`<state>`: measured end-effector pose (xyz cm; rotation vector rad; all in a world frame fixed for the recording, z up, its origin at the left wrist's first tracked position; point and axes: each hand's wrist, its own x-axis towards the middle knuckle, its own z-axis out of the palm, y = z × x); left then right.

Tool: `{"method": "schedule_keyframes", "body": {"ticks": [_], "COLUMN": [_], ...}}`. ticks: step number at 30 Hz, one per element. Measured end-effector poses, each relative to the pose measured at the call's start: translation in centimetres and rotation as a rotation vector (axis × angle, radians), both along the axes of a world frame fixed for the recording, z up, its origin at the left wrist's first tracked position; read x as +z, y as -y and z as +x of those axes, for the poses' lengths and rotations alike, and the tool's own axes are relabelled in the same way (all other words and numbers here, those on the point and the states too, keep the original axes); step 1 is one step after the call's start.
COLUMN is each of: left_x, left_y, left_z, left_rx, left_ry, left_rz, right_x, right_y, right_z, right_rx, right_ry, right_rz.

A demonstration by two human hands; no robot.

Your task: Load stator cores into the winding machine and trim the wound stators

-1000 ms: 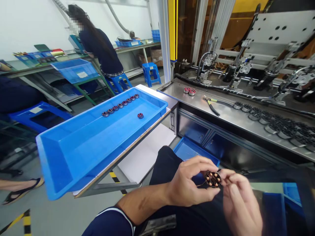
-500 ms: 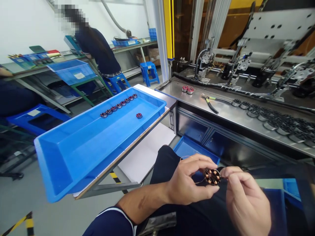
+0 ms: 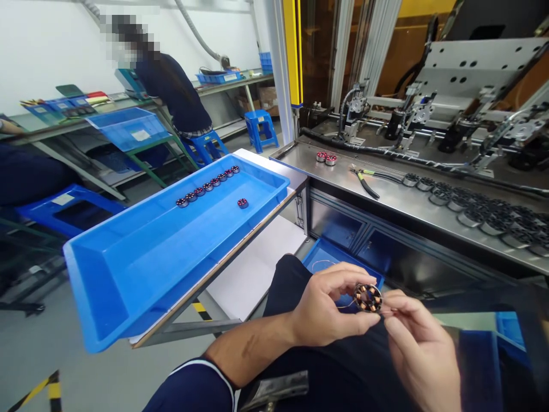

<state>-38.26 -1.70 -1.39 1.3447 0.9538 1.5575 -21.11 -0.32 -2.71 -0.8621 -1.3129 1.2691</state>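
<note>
Over my lap my left hand [image 3: 328, 306] pinches a small round stator with copper windings [image 3: 368, 297] between thumb and fingertips. My right hand [image 3: 418, 343] is closed in a pinch at the stator's right edge, fingers on a thin copper wire that trails from it. A loop of the wire shows above my left hand. To my left a large blue tray [image 3: 141, 257] holds a row of several finished stators [image 3: 208, 186] along its far wall and one apart [image 3: 243, 203].
A steel bench [image 3: 386, 194] on the right carries two red stators [image 3: 326, 157], pliers [image 3: 369, 184] and a long row of dark round parts [image 3: 480, 209]; machinery stands behind. A small blue bin [image 3: 326, 260] sits under the bench. A person works at a far table.
Both hands have risen slightly with the stator and my right fingers have shifted along its edge. The view has drifted a little; the tray and bench have not moved.
</note>
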Motion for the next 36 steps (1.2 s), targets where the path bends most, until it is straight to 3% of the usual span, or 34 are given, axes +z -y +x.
{"method": "schedule_keyframes", "body": {"ticks": [5,13,18,23,29,33,36], "left_x": [0.3,0.8,0.8,1.0,0.8,0.5,0.7], "left_y": [0.1,0.1,-0.1,0.1,0.3,0.2,0.2], "left_z": [0.1,0.2,-0.1,-0.2,0.1,0.7,0.9], "left_rx": [-0.023,0.131,0.028,-0.088,-0.007,0.083,0.074], "left_ry": [-0.015,-0.29,-0.201,-0.102,-0.112,-0.109,-0.078], "left_rz": [0.007,0.303,0.201,0.122,0.185,0.254,0.252], "right_x": [0.8,1.6,1.7,2.9,3.9,4.0,3.7], "right_y": [0.1,0.3,-0.8,-1.4,0.0,0.6,0.6], "right_z": [0.3,0.9,1.8,1.5,0.5,-0.1,-0.2], "right_rx": [-0.056,-0.081,0.013,0.071,-0.066,-0.046,-0.046], "right_ry": [0.075,0.123,0.245,0.304,0.291,0.275,0.236], "right_rz": [0.12,0.175,0.39,0.674,0.651,0.683,0.693]}}
